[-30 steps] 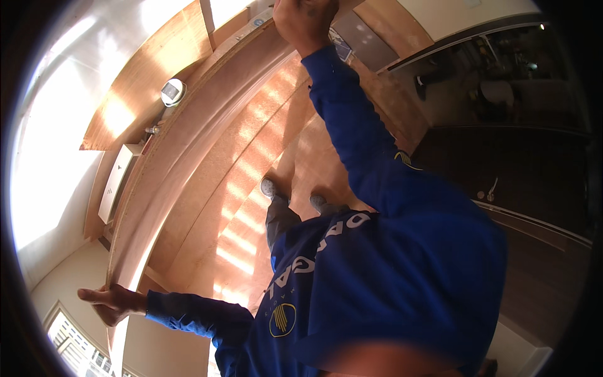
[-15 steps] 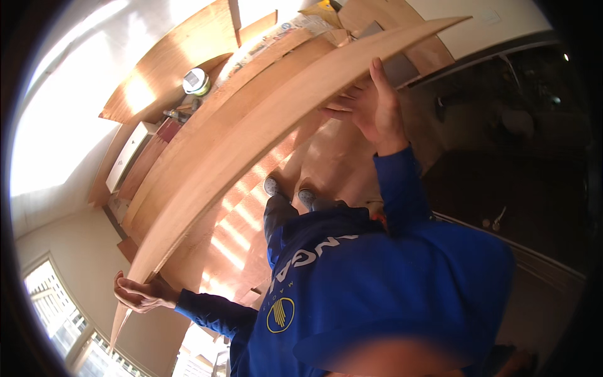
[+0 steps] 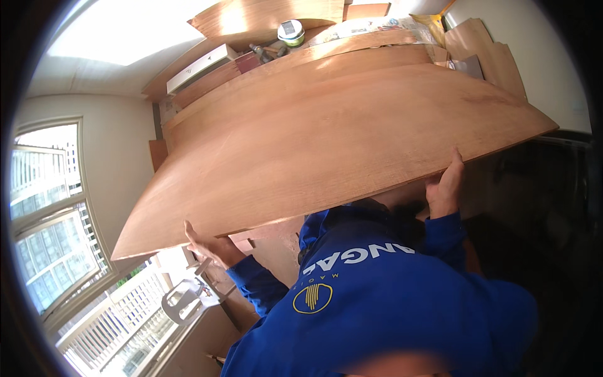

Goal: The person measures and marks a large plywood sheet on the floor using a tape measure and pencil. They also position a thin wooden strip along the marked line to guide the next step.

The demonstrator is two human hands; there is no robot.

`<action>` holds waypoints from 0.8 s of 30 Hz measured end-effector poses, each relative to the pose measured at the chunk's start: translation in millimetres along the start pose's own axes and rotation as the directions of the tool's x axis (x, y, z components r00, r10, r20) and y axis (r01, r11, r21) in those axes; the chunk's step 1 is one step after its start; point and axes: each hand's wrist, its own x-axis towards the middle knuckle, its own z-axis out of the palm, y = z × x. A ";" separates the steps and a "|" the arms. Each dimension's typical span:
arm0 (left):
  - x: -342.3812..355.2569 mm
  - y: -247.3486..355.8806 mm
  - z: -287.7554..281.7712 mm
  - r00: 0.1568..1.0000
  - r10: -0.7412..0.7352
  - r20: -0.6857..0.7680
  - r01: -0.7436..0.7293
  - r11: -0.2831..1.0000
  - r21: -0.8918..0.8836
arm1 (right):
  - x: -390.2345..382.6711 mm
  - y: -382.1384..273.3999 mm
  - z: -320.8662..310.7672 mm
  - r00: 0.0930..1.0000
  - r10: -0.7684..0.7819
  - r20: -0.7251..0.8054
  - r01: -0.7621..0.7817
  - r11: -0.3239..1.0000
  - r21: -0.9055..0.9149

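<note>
A large, thin wooden panel [image 3: 320,138] with a smooth reddish-tan face stretches across the view in front of me, tilted with its broad face turned up toward me. My left hand [image 3: 212,245] supports its near edge at the left, thumb over the top face and fingers mostly hidden underneath. Near the right end, my right hand [image 3: 445,185] grips the same edge, thumb up along the board and fingers out of sight beneath. Behind the panel are the edges of more boards [image 3: 358,43].
Beyond lie a round white tub [image 3: 291,32], tools [image 3: 264,52], a white box [image 3: 200,68] and more plywood sheets [image 3: 487,56]. Windows [image 3: 44,176] are at the left, with a white plastic stool or chair [image 3: 179,300] at lower left. A dark area is at the right.
The panel, first upright on edge, has swung over to show its broad face and now hides most of the floor and my feet. Both hands have come lower, nearer my body.
</note>
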 end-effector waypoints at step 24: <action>29.4 -36.4 -71.5 0.860 -0.494 0.124 0.476 0.866 0.152 | -5.0 37.9 -66.9 0.952 -0.208 -0.223 0.181 0.974 -0.136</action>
